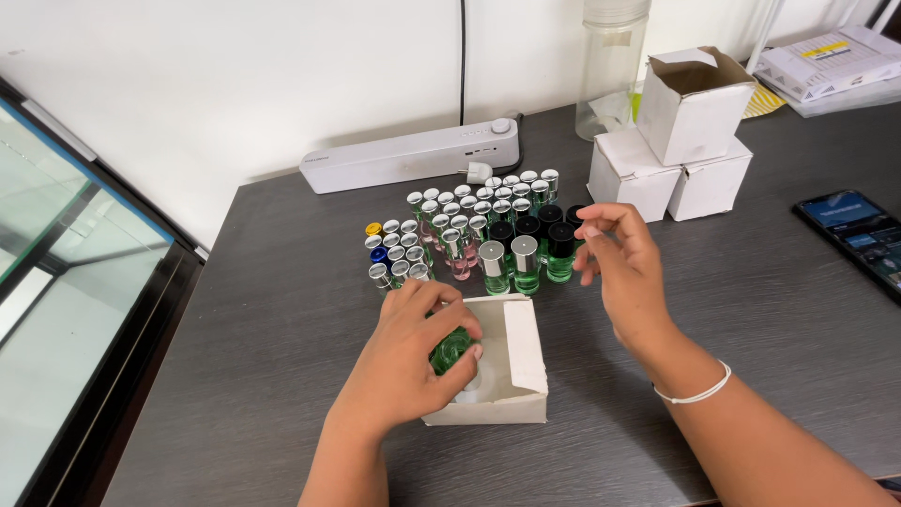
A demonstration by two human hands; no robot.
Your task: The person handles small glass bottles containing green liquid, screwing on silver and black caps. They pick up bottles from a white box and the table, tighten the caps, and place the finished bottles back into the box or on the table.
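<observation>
My left hand is closed around a small green glass bottle inside an open white cardboard box at the near middle of the dark table. My right hand hovers empty, fingers apart, just right of a cluster of small bottles with silver, black, blue and yellow caps. Nearest its fingertips stands a green bottle with a black cap. Part of the held bottle is hidden by my fingers.
Three white cardboard boxes are stacked at the back right, one with its flaps open. A white power strip lies along the wall, a clear jar behind. A phone lies at the right edge. A glass panel borders the left.
</observation>
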